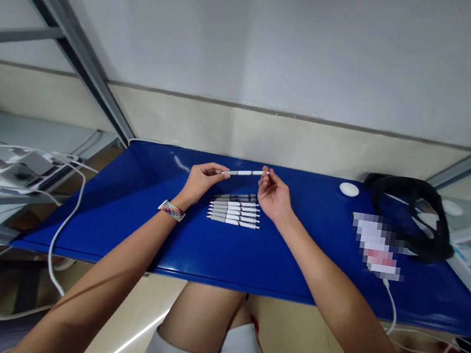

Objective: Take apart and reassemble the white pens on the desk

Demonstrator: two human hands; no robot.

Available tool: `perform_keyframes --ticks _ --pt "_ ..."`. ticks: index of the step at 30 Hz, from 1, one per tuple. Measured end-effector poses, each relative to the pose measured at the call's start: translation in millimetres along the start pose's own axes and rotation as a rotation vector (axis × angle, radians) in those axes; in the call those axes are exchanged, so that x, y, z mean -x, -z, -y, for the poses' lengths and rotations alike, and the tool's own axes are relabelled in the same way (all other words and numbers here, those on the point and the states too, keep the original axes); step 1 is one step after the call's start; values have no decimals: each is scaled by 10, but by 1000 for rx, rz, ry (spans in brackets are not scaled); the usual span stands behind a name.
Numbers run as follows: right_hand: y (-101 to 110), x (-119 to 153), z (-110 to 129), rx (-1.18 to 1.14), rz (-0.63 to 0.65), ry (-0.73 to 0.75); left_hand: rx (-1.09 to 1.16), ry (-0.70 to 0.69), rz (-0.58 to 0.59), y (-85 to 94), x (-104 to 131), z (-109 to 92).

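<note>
A white and grey pen (245, 172) is held level above the blue table (133, 208), stretched between my two hands. My left hand (203, 181) pinches its left end between thumb and fingers. At the other end, the fingertips of my right hand (274, 195) close on the pen. Just below and nearer to me lies a row of several white and grey pens (236, 214), side by side and pointing left. A darker pen (236, 198) lies at the far side of that row.
To the right are a white oval object (349, 189), a black headband-like thing (435, 230) and a blurred-out object (377, 248) with a white cable. White cables and adapters (19, 168) crowd the left side. Grey metal posts (79, 65) frame the table before a wall.
</note>
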State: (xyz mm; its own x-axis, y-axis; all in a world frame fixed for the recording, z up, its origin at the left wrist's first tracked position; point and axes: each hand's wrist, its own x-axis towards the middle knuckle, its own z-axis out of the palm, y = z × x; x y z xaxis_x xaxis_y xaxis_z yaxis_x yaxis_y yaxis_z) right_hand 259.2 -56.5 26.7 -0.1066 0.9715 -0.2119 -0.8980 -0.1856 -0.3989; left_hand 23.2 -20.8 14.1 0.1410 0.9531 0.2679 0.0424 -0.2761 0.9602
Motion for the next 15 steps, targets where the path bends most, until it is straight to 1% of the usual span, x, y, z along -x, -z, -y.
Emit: perform_keyframes --ticks 3,9,12,15 --pt "9 1 2 8 12 11 10 2 -2 5 -6 6" --pt "5 -5 1 -8 -23 -4 9 1 -8 7 -13 20" --pt "11 -12 2 36 -34 12 13 -1 -2 -3 -4 9" --pt "20 -13 2 108 8 46 23 -6 7 -2 1 4"
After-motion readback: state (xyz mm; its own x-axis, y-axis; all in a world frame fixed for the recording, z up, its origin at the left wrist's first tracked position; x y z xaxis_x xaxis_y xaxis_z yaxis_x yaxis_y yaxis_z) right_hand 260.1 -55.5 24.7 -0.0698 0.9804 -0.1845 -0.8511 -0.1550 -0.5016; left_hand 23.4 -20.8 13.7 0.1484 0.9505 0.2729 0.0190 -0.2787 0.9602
